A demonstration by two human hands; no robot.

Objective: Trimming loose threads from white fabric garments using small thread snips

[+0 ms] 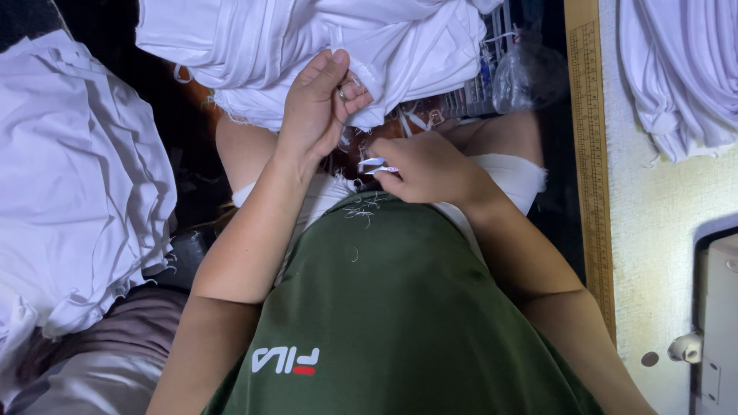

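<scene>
In the head view we are looking down over our lap. Our left hand (319, 107) grips the hem of the white garment (307, 46) that lies bunched across our knees, fingers (350, 91) closed on a fold of the cloth. Our right hand (430, 169) sits just beside it, fingers pinched together on a small pair of thread snips (377, 164), its tips pointing toward the held edge. Loose thread ends (361, 211) lie scattered on our green shirt (400, 307), so we judge some trimming is already done; frayed threads still show along the hem, so more is left. A heap of white cloth (77, 184) lies to our left. Another pile (676, 69) rests on the tabletop (653, 230) at right, beside a wooden ruler (590, 154).
</scene>
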